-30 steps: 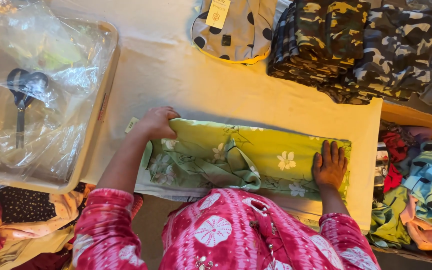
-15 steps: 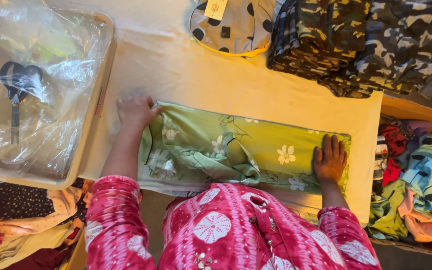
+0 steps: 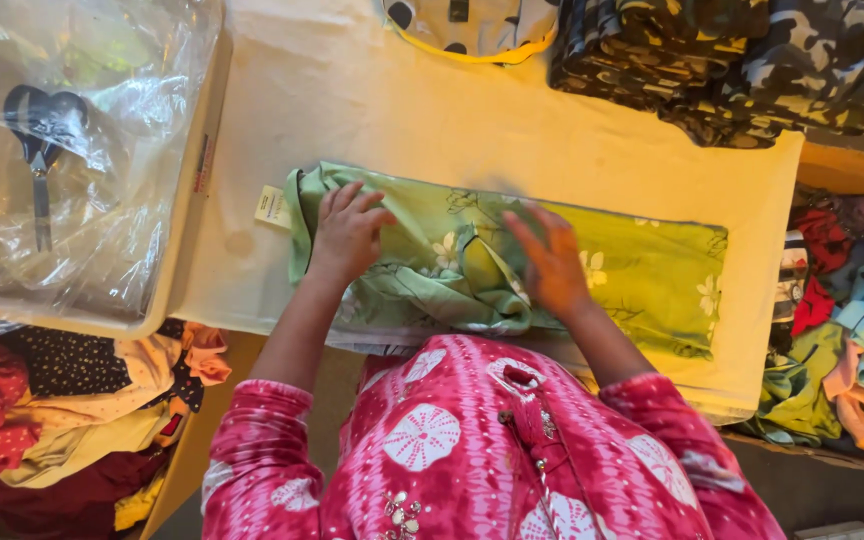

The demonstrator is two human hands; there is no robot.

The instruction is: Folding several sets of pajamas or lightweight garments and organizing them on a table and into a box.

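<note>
A green floral garment [image 3: 642, 270] lies folded in a long strip across a cream-covered table [image 3: 372, 110]. My left hand [image 3: 349, 232] rests flat on its left end, fingers spread, beside a small paper tag [image 3: 272, 207]. My right hand [image 3: 550, 262], blurred by motion, presses on the middle of the garment near a bunched fold. Neither hand grips the cloth; both lie on top of it. My pink patterned sleeves fill the bottom of the view.
A clear plastic bag [image 3: 102, 150] with black scissors [image 3: 40, 140] under it sits at left. Camouflage clothes [image 3: 752, 60] and a spotted garment [image 3: 467, 25] lie at the far edge. Heaps of mixed clothes sit at lower left [image 3: 62, 400] and right [image 3: 852, 320].
My right hand slid left from the garment's right end to its middle. My left hand moved down onto the left end. The view shifted slightly.
</note>
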